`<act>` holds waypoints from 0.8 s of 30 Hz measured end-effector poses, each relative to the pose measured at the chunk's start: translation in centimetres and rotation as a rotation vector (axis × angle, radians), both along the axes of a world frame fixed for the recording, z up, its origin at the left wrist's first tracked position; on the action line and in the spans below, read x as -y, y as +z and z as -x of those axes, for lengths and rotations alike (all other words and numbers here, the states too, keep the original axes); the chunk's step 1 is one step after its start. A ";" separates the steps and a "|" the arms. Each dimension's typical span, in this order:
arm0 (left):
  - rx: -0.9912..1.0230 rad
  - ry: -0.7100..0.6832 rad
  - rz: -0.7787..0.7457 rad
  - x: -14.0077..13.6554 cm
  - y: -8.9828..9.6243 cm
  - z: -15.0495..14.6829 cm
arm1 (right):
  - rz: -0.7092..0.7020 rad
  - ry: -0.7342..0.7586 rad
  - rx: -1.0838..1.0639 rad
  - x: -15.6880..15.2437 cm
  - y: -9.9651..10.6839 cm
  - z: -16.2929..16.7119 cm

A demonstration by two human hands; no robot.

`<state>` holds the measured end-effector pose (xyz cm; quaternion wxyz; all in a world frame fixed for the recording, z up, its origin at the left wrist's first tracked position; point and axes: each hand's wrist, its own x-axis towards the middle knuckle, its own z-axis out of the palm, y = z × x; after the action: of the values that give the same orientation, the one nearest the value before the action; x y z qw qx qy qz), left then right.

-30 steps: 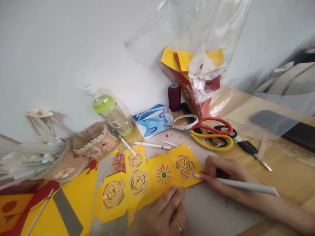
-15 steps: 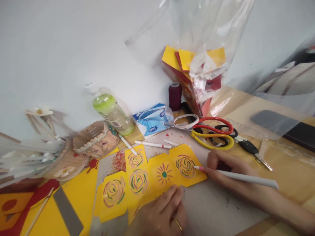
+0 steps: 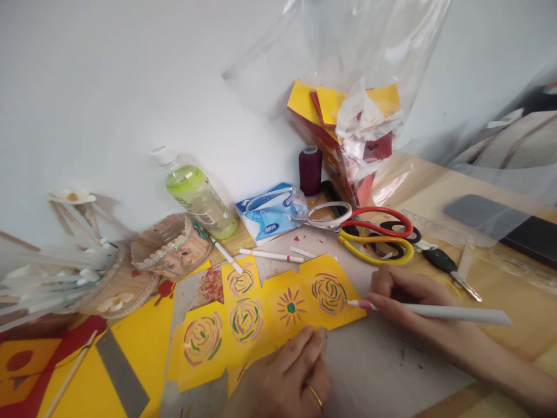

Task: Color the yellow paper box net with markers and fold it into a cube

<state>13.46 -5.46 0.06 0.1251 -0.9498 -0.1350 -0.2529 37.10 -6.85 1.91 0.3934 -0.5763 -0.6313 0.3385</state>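
A yellow card cut-out [image 3: 270,290] lies on the grey board, drawn with several swirls and a flower in pink, green and purple. My left hand [image 3: 282,371] rests on its near edge, fingers laid forward on the card and a ring on one of them; its thumb is hidden. In my right hand [image 3: 400,302] is a white felt-tip pen [image 3: 461,313] with a pink band, pinched near the tip. That tip is at the right-hand swirl; whether it touches the card I cannot tell. Two more white pens [image 3: 270,255] lie behind the card.
Scissors with red and yellow handles [image 3: 376,235] and a key [image 3: 452,270] lie behind my right hand. A tissue pack [image 3: 272,215], purple thread spool [image 3: 310,171] and green bottle [image 3: 200,200] stand along the wall. Wooden-stick baskets [image 3: 169,247] sit left; a phone [image 3: 478,217] lies right.
My right hand and the pen have shifted slightly to the right, and the pen lies a little flatter. My left hand and the card stay in place.
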 end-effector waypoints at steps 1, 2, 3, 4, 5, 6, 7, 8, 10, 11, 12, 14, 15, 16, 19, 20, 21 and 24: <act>-0.001 0.001 0.011 0.0 0.0 0.0 | -0.025 -0.029 0.014 0.0 0.1 -0.1; 0.003 0.004 0.022 0.1 -0.1 0.0 | -0.051 -0.062 0.028 0.0 0.1 -0.1; 0.009 0.009 0.030 0.1 -0.1 0.0 | -0.074 -0.100 0.038 0.0 0.3 0.0; 0.013 0.012 0.039 0.2 -0.1 0.0 | -0.096 -0.140 0.044 -0.1 0.4 0.0; 0.016 0.016 0.044 0.2 -0.1 0.1 | -0.110 -0.174 0.047 -0.1 0.6 0.1; 0.012 0.016 0.048 0.2 -0.1 0.1 | -0.120 -0.206 0.047 -0.2 0.7 0.3; 0.001 0.016 0.051 0.2 0.0 0.1 | -0.122 -0.238 0.044 -0.3 0.9 0.4; -0.007 0.012 0.050 0.2 0.0 0.2 | -0.119 -0.267 0.036 -0.3 1.0 0.6; -0.024 0.000 0.040 0.2 0.1 0.3 | -0.098 -0.293 0.013 -0.4 1.2 0.7; -0.029 -0.003 0.030 0.2 0.2 0.3 | -0.093 -0.298 0.001 -0.4 1.2 0.7; -0.036 -0.004 0.014 0.2 0.2 0.4 | -0.095 -0.296 -0.010 -0.4 1.2 0.7; -0.041 0.013 -0.032 0.4 0.2 0.4 | -0.100 -0.266 -0.022 -0.3 1.0 0.6; -0.032 0.027 -0.062 0.6 0.3 0.3 | -0.103 -0.249 -0.021 -0.2 0.9 0.5; -0.016 0.040 -0.098 0.8 0.3 0.3 | -0.112 -0.241 -0.019 -0.2 0.9 0.4; 0.037 0.035 -0.186 1.7 0.6 0.1 | -0.149 -0.269 -0.023 0.1 1.0 0.1; 0.054 0.009 -0.212 2.1 0.7 0.1 | -0.159 -0.278 -0.021 0.2 1.1 0.0; 0.058 -0.037 -0.243 2.5 0.7 0.2 | -0.161 -0.277 -0.012 0.3 1.2 -0.1; -0.124 -0.059 -0.317 4.0 0.3 0.9 | -0.145 -0.233 0.058 0.5 1.7 -0.5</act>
<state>12.54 -9.51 0.38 0.2739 -0.9356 -0.0575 -0.2154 37.62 -7.33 3.57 0.4522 -0.6254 -0.5939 0.2271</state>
